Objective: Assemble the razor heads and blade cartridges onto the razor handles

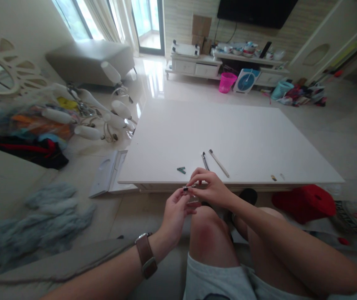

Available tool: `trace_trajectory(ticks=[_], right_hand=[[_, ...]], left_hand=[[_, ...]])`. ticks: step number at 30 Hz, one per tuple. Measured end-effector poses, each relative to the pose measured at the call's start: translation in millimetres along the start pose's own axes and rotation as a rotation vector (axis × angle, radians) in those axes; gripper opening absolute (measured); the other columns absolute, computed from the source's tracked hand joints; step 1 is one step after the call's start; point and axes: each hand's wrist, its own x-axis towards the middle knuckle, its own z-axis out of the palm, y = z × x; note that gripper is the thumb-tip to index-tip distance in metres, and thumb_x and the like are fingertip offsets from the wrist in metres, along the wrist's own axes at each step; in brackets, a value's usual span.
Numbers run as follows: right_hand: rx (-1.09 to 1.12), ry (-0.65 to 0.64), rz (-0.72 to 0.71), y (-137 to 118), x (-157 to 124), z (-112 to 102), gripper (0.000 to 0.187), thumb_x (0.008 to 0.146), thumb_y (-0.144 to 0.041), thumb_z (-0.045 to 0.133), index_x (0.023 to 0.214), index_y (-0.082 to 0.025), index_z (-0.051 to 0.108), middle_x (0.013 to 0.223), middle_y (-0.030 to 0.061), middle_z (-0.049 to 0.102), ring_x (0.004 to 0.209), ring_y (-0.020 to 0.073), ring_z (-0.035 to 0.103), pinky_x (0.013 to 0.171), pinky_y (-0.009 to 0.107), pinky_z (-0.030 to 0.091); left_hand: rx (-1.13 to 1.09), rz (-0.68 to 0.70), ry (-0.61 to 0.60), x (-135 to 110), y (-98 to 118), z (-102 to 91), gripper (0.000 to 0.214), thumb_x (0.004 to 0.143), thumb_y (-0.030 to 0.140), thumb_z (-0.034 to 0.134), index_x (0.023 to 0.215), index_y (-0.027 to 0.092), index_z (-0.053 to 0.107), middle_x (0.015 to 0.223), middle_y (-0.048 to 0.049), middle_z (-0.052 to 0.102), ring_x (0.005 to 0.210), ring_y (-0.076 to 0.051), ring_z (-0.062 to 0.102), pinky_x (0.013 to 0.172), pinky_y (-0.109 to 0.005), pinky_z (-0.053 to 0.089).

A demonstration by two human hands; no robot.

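Both my hands meet just in front of the white table's near edge (228, 182), above my knee. My left hand (175, 212), with a brown watch strap on its wrist, is closed around a small clear object with a dark cap (188, 189). My right hand (211, 187) pinches that same small object from the right. On the table just beyond my fingers lie a dark pen-like tool (204, 160), a thin pale stick (219, 163) and a small green piece (181, 170).
A red stool (306, 202) sits under the table's right corner. A white light fixture with glass shades (103, 116) and piled clothes lie on the floor at left, next to a grey rug (41, 216). A TV cabinet and pink basket (227, 82) stand far back.
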Motion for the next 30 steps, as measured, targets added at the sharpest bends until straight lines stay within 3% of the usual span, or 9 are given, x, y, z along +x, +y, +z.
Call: trace_trajectory(ticks=[10, 13, 17, 22, 30], right_hand=[[-0.012, 0.066, -0.010, 1.4, 1.1, -2.0, 0.018, 0.085, -0.008, 0.057, 0.088, -0.018, 0.072, 0.088, 0.0039, 0.062, 0.081, 0.0150, 0.059, 0.067, 0.026, 0.047], [-0.014, 0.064, -0.006, 2.8, 1.5, -1.7, 0.017, 0.086, -0.009, 0.057, 0.087, -0.018, 0.072, 0.087, 0.0036, 0.062, 0.080, 0.0146, 0.059, 0.067, 0.025, 0.047], [-0.009, 0.026, 0.029, 1.8, 1.7, -1.1, 0.015, 0.087, -0.011, 0.058, 0.086, -0.018, 0.071, 0.084, 0.0024, 0.061, 0.075, 0.0137, 0.058, 0.063, 0.024, 0.046], [-0.009, -0.012, 0.052, 1.0, 0.1, 2.3, 0.013, 0.087, -0.011, 0.060, 0.085, -0.018, 0.071, 0.083, 0.0012, 0.061, 0.073, 0.0130, 0.058, 0.064, 0.025, 0.045], [-0.106, -0.068, 0.055, 12.4, 2.5, 3.6, 0.018, 0.084, -0.004, 0.057, 0.085, -0.017, 0.070, 0.081, 0.0007, 0.062, 0.073, 0.0125, 0.057, 0.065, 0.023, 0.043]], left_hand=[[0.087, -0.008, 0.019, -1.4, 1.3, -0.3, 0.034, 0.081, 0.042, 0.070, 0.101, 0.015, 0.062, 0.095, -0.0078, 0.070, 0.058, -0.012, 0.066, 0.043, -0.018, 0.040], [0.084, 0.007, 0.015, -0.6, -0.6, -0.4, 0.035, 0.080, 0.046, 0.070, 0.092, 0.015, 0.061, 0.083, -0.0043, 0.069, 0.047, -0.007, 0.056, 0.041, -0.018, 0.039], [0.071, 0.036, -0.024, 1.5, -3.3, -1.2, 0.035, 0.081, 0.048, 0.070, 0.083, 0.015, 0.058, 0.057, 0.0042, 0.055, 0.038, -0.005, 0.040, 0.039, -0.018, 0.036], [0.086, 0.051, -0.040, 2.7, -5.4, -2.7, 0.034, 0.083, 0.048, 0.068, 0.086, 0.016, 0.057, 0.069, -0.0018, 0.066, 0.041, -0.005, 0.042, 0.039, -0.018, 0.035], [0.141, 0.033, -0.045, 0.0, -5.1, -3.2, 0.030, 0.083, 0.044, 0.066, 0.083, 0.015, 0.060, 0.061, -0.0013, 0.064, 0.041, -0.005, 0.042, 0.040, -0.017, 0.033]])
